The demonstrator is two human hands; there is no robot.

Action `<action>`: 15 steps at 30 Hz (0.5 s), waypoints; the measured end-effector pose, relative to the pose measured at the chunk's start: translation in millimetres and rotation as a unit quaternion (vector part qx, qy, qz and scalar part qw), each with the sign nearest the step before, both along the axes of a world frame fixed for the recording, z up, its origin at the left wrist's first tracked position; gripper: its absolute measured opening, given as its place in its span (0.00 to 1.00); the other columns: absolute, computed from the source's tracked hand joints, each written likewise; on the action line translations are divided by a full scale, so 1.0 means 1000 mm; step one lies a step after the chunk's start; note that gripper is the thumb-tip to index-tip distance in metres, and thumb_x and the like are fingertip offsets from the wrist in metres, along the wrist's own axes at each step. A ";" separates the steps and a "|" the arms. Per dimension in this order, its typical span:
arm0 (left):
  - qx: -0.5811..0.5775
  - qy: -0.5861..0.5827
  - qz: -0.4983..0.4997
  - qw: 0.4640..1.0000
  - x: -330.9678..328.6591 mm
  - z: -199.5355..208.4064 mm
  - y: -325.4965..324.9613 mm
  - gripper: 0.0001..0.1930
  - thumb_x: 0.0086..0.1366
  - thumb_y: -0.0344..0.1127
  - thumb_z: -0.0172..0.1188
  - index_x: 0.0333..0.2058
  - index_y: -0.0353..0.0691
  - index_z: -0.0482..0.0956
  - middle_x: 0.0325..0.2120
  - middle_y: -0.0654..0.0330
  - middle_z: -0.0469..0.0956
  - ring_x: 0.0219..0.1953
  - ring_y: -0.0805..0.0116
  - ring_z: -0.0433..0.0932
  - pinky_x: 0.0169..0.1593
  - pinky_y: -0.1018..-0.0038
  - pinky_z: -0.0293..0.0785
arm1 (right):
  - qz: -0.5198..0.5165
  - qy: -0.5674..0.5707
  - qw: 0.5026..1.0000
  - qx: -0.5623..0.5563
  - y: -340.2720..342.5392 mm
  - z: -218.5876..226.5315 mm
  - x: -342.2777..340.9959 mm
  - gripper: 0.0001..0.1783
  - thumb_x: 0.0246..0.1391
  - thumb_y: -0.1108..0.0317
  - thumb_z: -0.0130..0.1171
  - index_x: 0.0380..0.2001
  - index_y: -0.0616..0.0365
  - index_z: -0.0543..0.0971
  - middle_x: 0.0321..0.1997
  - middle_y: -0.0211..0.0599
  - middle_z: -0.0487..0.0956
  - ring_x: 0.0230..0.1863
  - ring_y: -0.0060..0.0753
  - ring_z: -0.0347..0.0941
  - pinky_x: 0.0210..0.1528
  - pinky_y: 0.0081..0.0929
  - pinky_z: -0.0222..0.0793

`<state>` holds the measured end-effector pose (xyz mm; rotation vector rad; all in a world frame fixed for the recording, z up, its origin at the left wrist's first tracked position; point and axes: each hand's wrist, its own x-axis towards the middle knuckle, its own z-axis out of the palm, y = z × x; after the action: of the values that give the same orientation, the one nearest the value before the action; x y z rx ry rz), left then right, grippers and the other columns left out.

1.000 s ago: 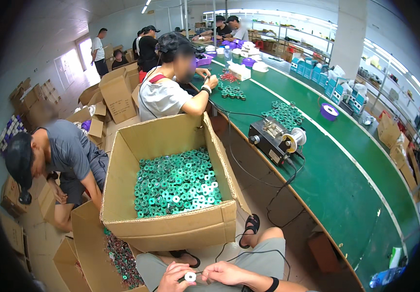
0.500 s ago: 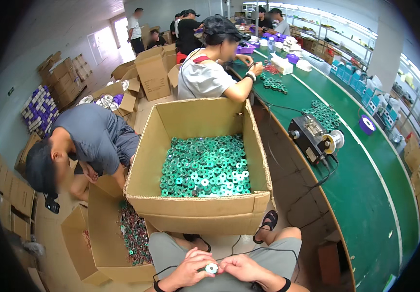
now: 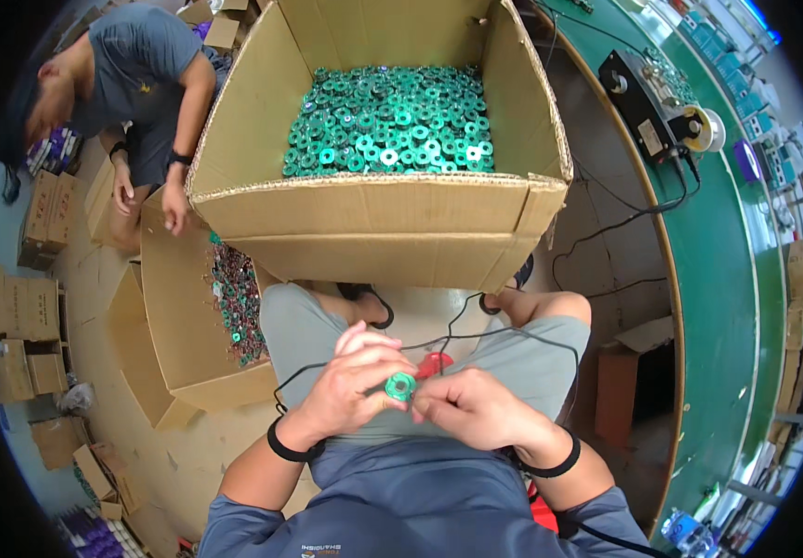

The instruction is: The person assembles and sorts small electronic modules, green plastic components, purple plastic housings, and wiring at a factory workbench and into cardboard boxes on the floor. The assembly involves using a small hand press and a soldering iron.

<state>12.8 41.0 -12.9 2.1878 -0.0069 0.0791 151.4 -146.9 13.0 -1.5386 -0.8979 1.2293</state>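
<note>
A small green ring-shaped part (image 3: pixel 400 387) with a dark centre is pinched between the thumb and fingers of my left hand (image 3: pixel 350 386), above my lap. My right hand (image 3: pixel 476 409) is closed in a pinch right beside the part's edge. Whatever its fingertips grip is too small to make out. Beyond my knees stands a large cardboard box (image 3: pixel 373 219), holding a thick layer of similar green ring-shaped parts (image 3: pixel 387 121).
At left, a lower cardboard box (image 3: pixel 183 307) holds green parts with reddish wires (image 3: pixel 237 302). A person (image 3: pixel 141 65) bends over it. The green workbench (image 3: pixel 713 307) on the right carries a black machine (image 3: pixel 638 102) with a wire spool. A black cable (image 3: pixel 513 332) crosses my lap.
My view has tipped downward, so boxes and hands sit higher in the picture. The green part stays in my left hand, its face turned somewhat. The person at left has lifted their hands.
</note>
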 end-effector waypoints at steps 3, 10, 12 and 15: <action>0.059 -0.017 0.024 0.998 -0.001 0.009 0.003 0.20 0.48 0.44 0.74 0.41 0.47 0.84 0.41 0.67 0.81 0.56 0.60 0.73 0.67 0.47 0.53 | 0.009 -0.007 1.000 -0.014 -0.006 -0.011 0.002 0.09 0.58 0.71 0.51 0.30 0.59 0.81 0.19 0.33 0.76 0.22 0.22 0.70 0.27 0.26 0.66; 0.054 -0.012 0.021 0.998 -0.008 0.010 -0.002 0.21 0.47 0.44 0.75 0.41 0.47 0.84 0.40 0.67 0.81 0.55 0.60 0.74 0.67 0.48 0.54 | 0.026 0.011 0.998 -0.047 -0.007 -0.003 -0.007 0.08 0.56 0.73 0.51 0.30 0.60 0.80 0.23 0.39 0.78 0.27 0.31 0.75 0.32 0.30 0.70; 0.025 -0.016 0.025 0.999 -0.007 0.003 0.001 0.21 0.46 0.44 0.75 0.41 0.47 0.84 0.40 0.67 0.81 0.55 0.60 0.74 0.67 0.48 0.54 | 0.033 0.015 0.999 -0.007 -0.005 0.006 -0.011 0.08 0.56 0.72 0.51 0.30 0.61 0.80 0.24 0.41 0.78 0.27 0.35 0.76 0.33 0.32 0.72; 0.021 -0.012 0.021 0.999 -0.011 0.005 -0.003 0.21 0.46 0.44 0.75 0.41 0.48 0.84 0.40 0.67 0.81 0.55 0.61 0.74 0.67 0.48 0.55 | 0.046 0.004 0.999 0.007 -0.007 0.002 -0.013 0.08 0.56 0.72 0.51 0.30 0.61 0.80 0.24 0.42 0.78 0.27 0.36 0.76 0.33 0.32 0.72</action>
<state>1.8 37.7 -7.7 2.2291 0.0245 0.1290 138.3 -154.0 15.4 -1.4931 -0.9795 1.2914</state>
